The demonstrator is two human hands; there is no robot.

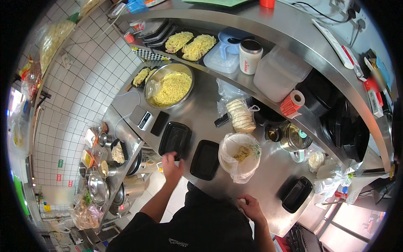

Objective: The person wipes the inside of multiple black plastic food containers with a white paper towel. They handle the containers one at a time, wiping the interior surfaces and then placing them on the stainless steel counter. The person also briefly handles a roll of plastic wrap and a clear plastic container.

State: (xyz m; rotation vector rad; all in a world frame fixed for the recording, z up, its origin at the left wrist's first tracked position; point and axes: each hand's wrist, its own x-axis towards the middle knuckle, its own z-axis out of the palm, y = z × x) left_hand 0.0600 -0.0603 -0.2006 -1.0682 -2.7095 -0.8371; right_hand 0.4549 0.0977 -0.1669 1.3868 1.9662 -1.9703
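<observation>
My left hand [172, 169] reaches to the near edge of a black plastic food tray [175, 138], its fingers over the rim; whether it grips is unclear. A second black tray [205, 160] lies just to the right. Beside it stands a tub lined with a clear plastic bag [237, 170], a small clump of noodles [243, 153] inside. My right hand [251, 208] is low at the counter's front edge, fingers curled. Something small and white shows at its fingertips, too little to identify. Farther back, a steel bowl [191, 91] holds yellow noodles [173, 89] and a crumpled plastic bag.
A digital scale [141, 117] and a flat black object [160, 123] lie left of the trays. Bagged flatbreads [241, 115] are stacked behind the tub. Another black tray [297, 194] lies at right. Overhead, a steel shelf [226, 80] carries noodle trays [199, 47] and a label roll [292, 104].
</observation>
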